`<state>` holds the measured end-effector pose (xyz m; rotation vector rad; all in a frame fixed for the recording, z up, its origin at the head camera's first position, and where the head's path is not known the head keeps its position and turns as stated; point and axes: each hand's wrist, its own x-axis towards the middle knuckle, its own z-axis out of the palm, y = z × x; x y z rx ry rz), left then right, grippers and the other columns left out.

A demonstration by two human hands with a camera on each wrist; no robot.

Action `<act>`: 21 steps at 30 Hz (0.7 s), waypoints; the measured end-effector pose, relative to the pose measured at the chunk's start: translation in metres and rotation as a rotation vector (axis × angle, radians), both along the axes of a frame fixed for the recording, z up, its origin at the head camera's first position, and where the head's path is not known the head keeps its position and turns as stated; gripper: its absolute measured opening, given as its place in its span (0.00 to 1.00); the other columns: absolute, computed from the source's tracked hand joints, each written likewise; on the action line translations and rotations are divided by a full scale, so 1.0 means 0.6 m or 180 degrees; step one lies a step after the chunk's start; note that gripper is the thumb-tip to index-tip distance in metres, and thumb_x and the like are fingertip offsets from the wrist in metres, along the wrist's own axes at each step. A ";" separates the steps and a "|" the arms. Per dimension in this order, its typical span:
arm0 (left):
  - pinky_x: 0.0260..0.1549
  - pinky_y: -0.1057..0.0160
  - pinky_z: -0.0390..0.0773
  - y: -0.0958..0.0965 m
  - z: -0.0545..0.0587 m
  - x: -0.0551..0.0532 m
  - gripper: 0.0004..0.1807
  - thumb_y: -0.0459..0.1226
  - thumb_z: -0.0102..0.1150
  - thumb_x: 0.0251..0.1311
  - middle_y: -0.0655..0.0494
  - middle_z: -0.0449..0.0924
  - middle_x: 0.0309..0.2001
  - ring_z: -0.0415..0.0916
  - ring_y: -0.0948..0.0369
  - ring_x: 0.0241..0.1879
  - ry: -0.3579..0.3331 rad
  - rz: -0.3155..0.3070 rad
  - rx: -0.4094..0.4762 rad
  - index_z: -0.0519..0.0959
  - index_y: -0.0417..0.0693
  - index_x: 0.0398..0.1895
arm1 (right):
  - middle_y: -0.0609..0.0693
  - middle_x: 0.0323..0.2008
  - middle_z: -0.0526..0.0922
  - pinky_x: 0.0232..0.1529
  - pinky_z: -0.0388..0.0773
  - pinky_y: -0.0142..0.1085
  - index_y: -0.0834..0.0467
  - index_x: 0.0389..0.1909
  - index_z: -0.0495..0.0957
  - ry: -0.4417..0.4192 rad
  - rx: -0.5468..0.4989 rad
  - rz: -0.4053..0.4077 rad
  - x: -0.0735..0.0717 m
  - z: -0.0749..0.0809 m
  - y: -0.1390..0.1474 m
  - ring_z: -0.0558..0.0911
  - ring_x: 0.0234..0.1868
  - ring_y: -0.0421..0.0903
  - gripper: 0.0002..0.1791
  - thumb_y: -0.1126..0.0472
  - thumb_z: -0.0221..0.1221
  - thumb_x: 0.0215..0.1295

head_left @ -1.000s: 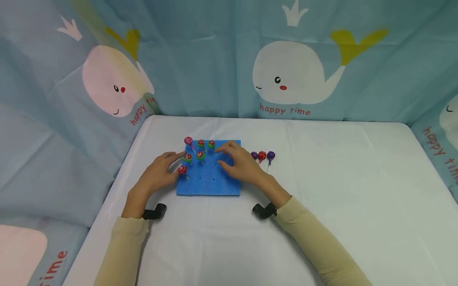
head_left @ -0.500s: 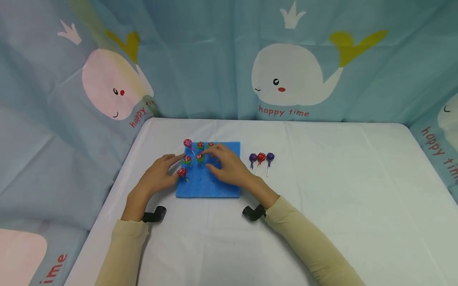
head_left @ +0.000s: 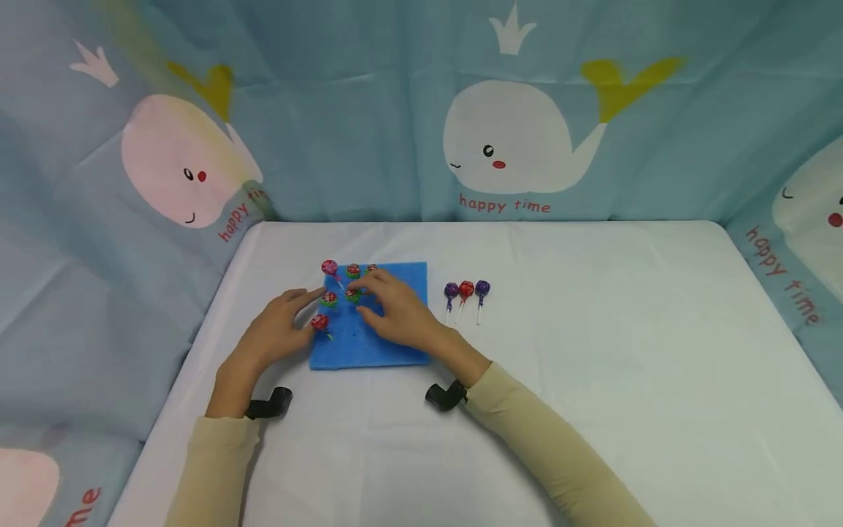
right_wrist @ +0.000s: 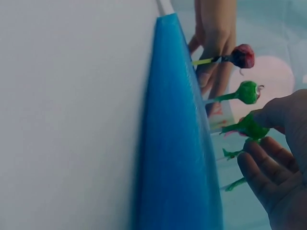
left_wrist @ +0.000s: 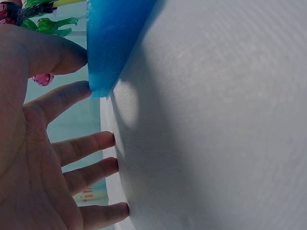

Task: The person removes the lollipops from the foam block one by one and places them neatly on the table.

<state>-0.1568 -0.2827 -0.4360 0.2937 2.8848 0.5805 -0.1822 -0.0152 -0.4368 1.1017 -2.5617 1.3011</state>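
Note:
Several wrapped lollipops stand on sticks in a blue foam board [head_left: 388,355]. My right hand [head_left: 398,311] is over the board, with thumb and fingers around the head of a green-and-red lollipop [right_wrist: 254,128]; thumb and candy overlap in the right wrist view. My left hand [head_left: 273,333] is at the board's left side, fingers spread. Its thumb and index finger touch the board's edge, and the other fingertips rest on the white cloth. Close to the left hand are a red lollipop [head_left: 319,322], a green-and-red one [head_left: 328,298] and a pink one [head_left: 329,268].
Right of the board, three lollipops lie on the white table [head_left: 593,351]: a purple one [head_left: 451,290], a red one [head_left: 466,290] and another purple one [head_left: 483,288]. A blue whale-print curtain [head_left: 369,146] hangs behind and at the sides.
My right hand has moved left across the board, from beside the back-row lollipops to the green-and-red one in the second row. The left hand stays at the board's edge. The view has shifted slightly.

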 end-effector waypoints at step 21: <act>0.63 0.18 0.67 -0.001 -0.010 -0.007 0.39 0.37 0.59 0.63 0.24 0.64 0.75 0.62 0.25 0.72 0.0049 -0.0118 0.0058 0.66 0.49 0.81 | 0.49 0.58 0.80 0.51 0.84 0.27 0.52 0.61 0.81 0.0297 0.0475 -0.0315 0.005 -0.006 -0.029 0.87 0.50 0.43 0.17 0.59 0.65 0.74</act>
